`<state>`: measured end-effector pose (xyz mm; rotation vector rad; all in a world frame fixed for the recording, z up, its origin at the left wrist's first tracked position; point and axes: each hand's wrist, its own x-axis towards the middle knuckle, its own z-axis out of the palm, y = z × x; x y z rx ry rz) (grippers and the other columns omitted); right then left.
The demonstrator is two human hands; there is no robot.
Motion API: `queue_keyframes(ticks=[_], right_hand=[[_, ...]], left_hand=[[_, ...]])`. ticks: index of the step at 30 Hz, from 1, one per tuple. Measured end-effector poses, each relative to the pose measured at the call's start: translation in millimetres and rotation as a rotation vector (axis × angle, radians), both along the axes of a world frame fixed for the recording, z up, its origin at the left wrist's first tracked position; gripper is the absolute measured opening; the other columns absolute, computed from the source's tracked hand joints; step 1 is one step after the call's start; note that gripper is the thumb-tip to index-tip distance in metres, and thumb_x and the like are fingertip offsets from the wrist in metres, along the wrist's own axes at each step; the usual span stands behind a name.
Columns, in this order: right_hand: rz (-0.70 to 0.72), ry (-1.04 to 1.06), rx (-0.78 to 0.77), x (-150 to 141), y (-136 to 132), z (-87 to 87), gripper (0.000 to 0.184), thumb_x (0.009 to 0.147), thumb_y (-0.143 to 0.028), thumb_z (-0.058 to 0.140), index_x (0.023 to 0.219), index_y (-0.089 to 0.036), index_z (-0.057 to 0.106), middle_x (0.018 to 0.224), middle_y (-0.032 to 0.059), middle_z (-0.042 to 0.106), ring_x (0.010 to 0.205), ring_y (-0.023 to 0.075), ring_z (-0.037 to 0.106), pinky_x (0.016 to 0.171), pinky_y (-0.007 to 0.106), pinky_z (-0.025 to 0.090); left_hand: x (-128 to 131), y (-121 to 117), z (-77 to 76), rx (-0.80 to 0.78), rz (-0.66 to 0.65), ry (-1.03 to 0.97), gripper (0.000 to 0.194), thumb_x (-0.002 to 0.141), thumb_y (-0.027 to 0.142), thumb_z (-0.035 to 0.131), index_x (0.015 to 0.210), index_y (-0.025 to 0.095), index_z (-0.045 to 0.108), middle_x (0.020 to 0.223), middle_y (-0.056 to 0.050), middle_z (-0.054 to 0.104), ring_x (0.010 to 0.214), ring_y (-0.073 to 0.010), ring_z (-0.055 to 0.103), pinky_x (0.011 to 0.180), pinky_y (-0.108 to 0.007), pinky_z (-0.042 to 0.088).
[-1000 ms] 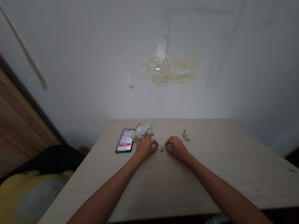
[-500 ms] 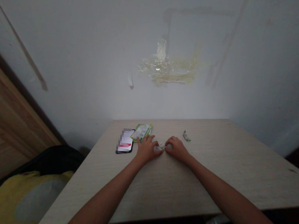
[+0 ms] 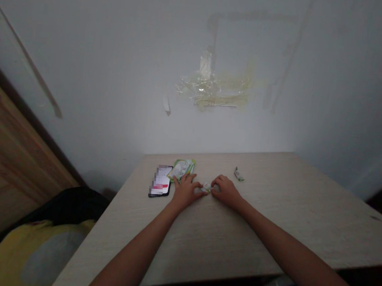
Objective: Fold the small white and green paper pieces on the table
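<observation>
- Table (image 3: 219,245): its near edge is running below both forearms.
- Cushion (image 3: 3,252): yellow and grey, it is resting left of the left forearm, below table level.
- Left hand (image 3: 185,193): thumb and forefinger are flanking the left end of the wrapper (image 3: 206,187); whether they are clamping it cannot be told.
- Right hand (image 3: 226,191): thumb and forefinger are pinching the wrapper's right end. The two hands are resting apart.
- Wrapper: small, white and green, it is occupying the gap between both hands' fingertips.
- Phone (image 3: 164,184): it is lying screen up, just left of the left hand.
- Packet (image 3: 182,167): it is lying just beyond the left hand, whose outer fingers are overlapping its near edge.
- Scrap (image 3: 239,174): it is lying beyond and right of the right hand, not touching it.
- Tape (image 3: 204,86): it is clinging to the wall (image 3: 125,60), well beyond both hands.
</observation>
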<state>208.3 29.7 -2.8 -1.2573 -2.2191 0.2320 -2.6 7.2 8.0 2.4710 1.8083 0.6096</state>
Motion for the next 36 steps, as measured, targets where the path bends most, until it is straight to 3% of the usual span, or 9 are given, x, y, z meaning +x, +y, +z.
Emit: queue_keyframes(ticks=[5, 16, 26, 36], right_hand=[[-0.016, -0.038, 0.010, -1, -1, 1.5, 0.014, 0.080, -0.022, 0.066, 0.093, -0.018, 0.067, 0.099, 0.0066, 0.061, 0.098, 0.0193, 0.056, 0.090, 0.031, 0.043], [-0.027, -0.060, 0.019, -2, -6, 1.8, 0.022, 0.079, -0.028, 0.068, 0.098, -0.018, 0.064, 0.101, 0.0073, 0.060, 0.098, 0.0204, 0.055, 0.089, 0.032, 0.042], [0.239, 0.119, 0.003, 7, 1, -0.7, 0.023, 0.079, -0.016, 0.068, 0.102, -0.021, 0.070, 0.102, 0.0068, 0.063, 0.100, 0.0199, 0.057, 0.090, 0.033, 0.044], [0.264, 0.065, 0.061, 8, 8, -4.9, 0.011, 0.085, -0.023, 0.068, 0.093, -0.023, 0.076, 0.092, 0.0058, 0.066, 0.091, 0.0180, 0.059, 0.085, 0.031, 0.044]], left_hand=[[-4, 3, 0.1, -0.025, 0.013, 0.008, 0.031, 0.078, 0.059, 0.066, 0.103, 0.042, 0.072, 0.144, -0.001, 0.051, 0.141, -0.0353, 0.029, 0.106, -0.078, 0.000], [-3, 1, -2.1, -0.012, 0.014, -0.008, 0.030, 0.077, 0.056, 0.068, 0.102, 0.040, 0.073, 0.142, -0.001, 0.053, 0.140, -0.0349, 0.031, 0.107, -0.077, -0.004], [-4, 1, -0.3, -0.006, -0.003, -0.008, 0.029, 0.076, 0.053, 0.071, 0.101, 0.040, 0.073, 0.140, -0.003, 0.054, 0.139, -0.0347, 0.034, 0.107, -0.077, -0.001], [-3, -1, 0.5, 0.078, -0.088, -0.031, 0.018, 0.079, 0.044, 0.072, 0.095, 0.038, 0.075, 0.135, -0.001, 0.058, 0.136, -0.0300, 0.039, 0.109, -0.073, -0.008]])
